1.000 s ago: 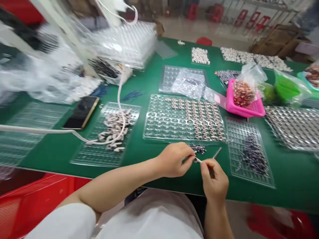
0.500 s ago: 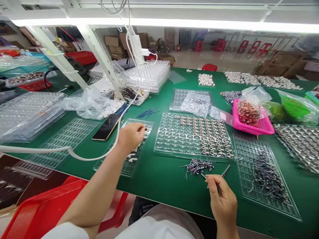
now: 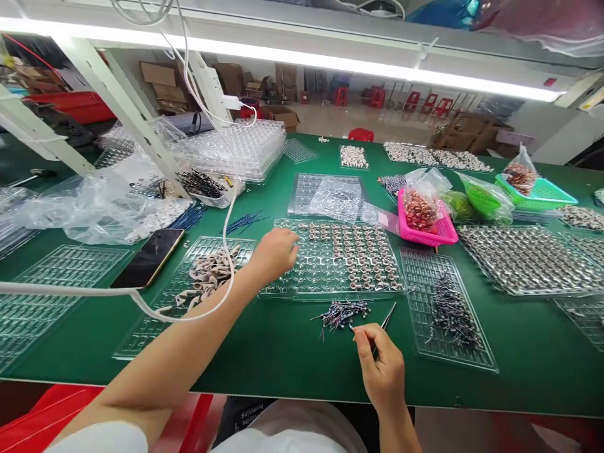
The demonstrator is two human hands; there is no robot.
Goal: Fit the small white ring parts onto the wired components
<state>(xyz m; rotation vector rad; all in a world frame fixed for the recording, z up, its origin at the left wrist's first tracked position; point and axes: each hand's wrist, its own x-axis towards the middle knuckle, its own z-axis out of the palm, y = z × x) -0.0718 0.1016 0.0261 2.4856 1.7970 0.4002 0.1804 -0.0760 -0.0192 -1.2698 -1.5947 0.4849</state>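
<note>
My right hand (image 3: 381, 363) gripped tweezers (image 3: 389, 315); my left hand (image 3: 275, 255) was at the clear tray (image 3: 309, 277)

My left fingers were curled at the tray's left side; I could not tell whether they held anything. My right fingers were closed around the tweezers, near a pile of wires (image 3: 343, 313) on the desk (image 3: 283, 358). Beige pieces (image 3: 367, 244) sat in rows across the tray's right part.

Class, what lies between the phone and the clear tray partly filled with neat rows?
In the head view, another clear tray lies there, bearing a heap of pale parts; the white cable and left forearm cross over it.
</note>
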